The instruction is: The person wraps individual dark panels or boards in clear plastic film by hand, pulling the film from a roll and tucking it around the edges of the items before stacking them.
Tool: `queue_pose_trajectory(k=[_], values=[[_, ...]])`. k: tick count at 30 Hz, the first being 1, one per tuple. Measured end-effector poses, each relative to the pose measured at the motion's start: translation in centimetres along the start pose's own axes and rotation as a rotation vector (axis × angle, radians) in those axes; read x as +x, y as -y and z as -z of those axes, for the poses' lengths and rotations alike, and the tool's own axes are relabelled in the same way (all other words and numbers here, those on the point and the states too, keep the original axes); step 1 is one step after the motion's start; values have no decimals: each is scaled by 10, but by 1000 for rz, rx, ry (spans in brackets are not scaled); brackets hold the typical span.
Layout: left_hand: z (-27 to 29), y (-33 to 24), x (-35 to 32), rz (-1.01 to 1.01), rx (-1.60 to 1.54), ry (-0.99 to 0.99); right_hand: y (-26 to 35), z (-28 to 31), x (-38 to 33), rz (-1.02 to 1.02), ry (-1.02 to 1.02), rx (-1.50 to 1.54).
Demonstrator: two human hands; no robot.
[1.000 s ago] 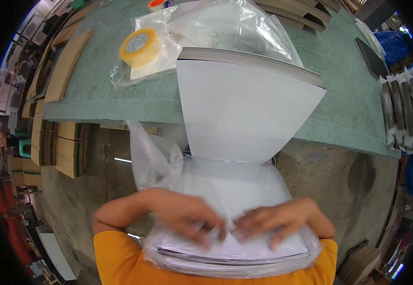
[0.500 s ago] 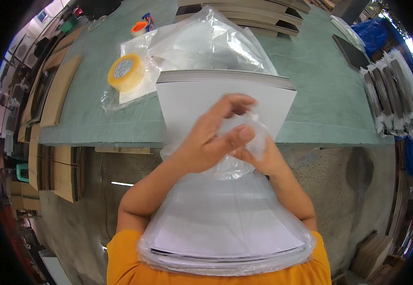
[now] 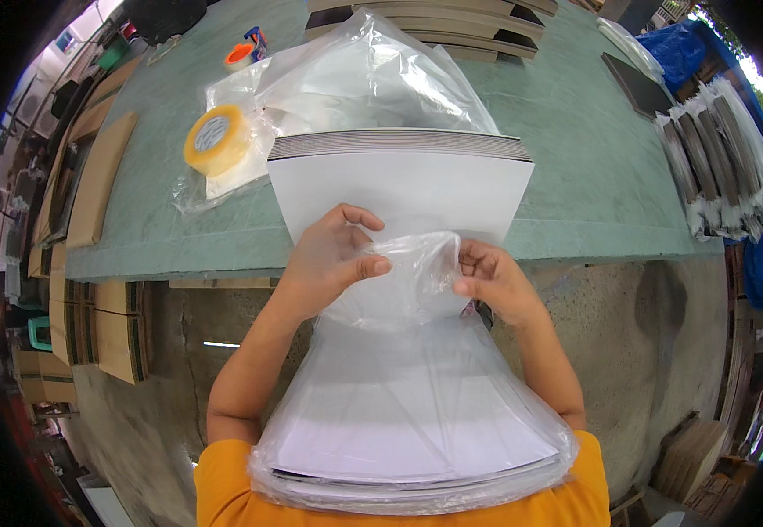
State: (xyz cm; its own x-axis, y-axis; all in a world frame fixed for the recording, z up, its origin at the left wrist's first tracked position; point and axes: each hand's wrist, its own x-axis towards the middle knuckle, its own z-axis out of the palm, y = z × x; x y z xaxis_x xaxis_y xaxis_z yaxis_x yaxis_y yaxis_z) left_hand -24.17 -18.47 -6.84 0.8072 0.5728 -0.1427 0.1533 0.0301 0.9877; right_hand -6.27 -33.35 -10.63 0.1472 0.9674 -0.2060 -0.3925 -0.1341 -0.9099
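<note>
A clear plastic bag point(image 3: 417, 272) wraps a stack of white sheets point(image 3: 399, 430) lying between my forearms, against my orange shirt. Its loose mouth is bunched up between my hands. My right hand point(image 3: 500, 277) pinches the right edge of that film. At the film's left side is my left hand point(image 3: 329, 259), fingers curved and apart from the thumb; any touch on the plastic is hard to make out. Just beyond my hands, a stack of white boards point(image 3: 399, 184) with layered edges is at the table's near edge, its lower part hidden by the bag.
On the green table point(image 3: 575, 184) lie a roll of clear tape point(image 3: 216, 140), a small orange roll point(image 3: 239, 57) and an empty-looking plastic bag point(image 3: 373, 79). Board stacks point(image 3: 425, 31) sit at the far side. Bagged dark panels point(image 3: 719, 162) stand right; cardboard point(image 3: 105, 180) leans left.
My hands have moved apart, the left one leftward and the right one slightly rightward. The plastic between them is spread wider. My view has shifted a little.
</note>
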Motion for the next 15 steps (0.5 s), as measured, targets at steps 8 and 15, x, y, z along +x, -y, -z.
queue_pose_trajectory(k=[8, 15], values=[[20, 7, -7, 38, -219, -124, 24, 29, -11, 577, -336, 104], [-5, 30, -7, -54, -43, 27, -10, -15, 7, 99, -101, 28]])
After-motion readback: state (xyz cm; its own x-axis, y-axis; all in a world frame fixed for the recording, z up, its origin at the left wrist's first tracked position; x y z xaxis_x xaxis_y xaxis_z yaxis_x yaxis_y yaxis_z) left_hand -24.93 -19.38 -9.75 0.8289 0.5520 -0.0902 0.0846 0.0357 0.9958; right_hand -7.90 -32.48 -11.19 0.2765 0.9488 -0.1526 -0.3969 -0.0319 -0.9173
